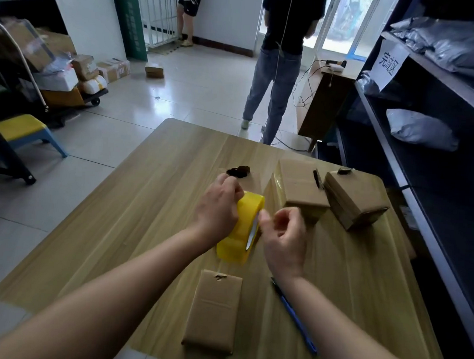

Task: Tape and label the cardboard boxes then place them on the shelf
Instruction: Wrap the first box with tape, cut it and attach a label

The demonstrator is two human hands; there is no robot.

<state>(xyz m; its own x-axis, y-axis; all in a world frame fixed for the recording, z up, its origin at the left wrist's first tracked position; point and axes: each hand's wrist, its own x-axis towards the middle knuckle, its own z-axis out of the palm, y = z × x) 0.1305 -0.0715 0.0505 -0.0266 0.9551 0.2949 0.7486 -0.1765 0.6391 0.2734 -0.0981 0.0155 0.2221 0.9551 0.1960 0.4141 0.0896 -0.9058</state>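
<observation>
Tape first: one yellow roll of tape [241, 227] stands on edge near the middle of the frame, held just above the wooden table [133, 205]. The person's left hand [218, 209] grips it from the left side, fingers curled over the top of the roll. The right hand [282, 235] is just beside the roll's right face, fingers curled in and the thumb tip at the rim. I cannot tell whether it pinches a loose end of tape or holds nothing.

I count three cardboard boxes on the table. One flat box [214, 309] lies at lower centre, between the two forearms, with a small tear near its far edge. A second box [302, 186] sits right of centre, just beyond the right hand. A third box [355, 198] sits tilted just beside it, nearer the table's right edge. One blue pen [293, 315] lies at lower right, partly under the right forearm. One small dark object [239, 171] lies beyond the left hand.

Along the right of the frame runs a dark shelf [427, 170] with grey bags and one white paper sign [388, 63]. Two other people stand at the top of the frame, one in jeans [277, 70] and one in shorts [187, 7]. One yellow stool [23, 130] stands at the left.
</observation>
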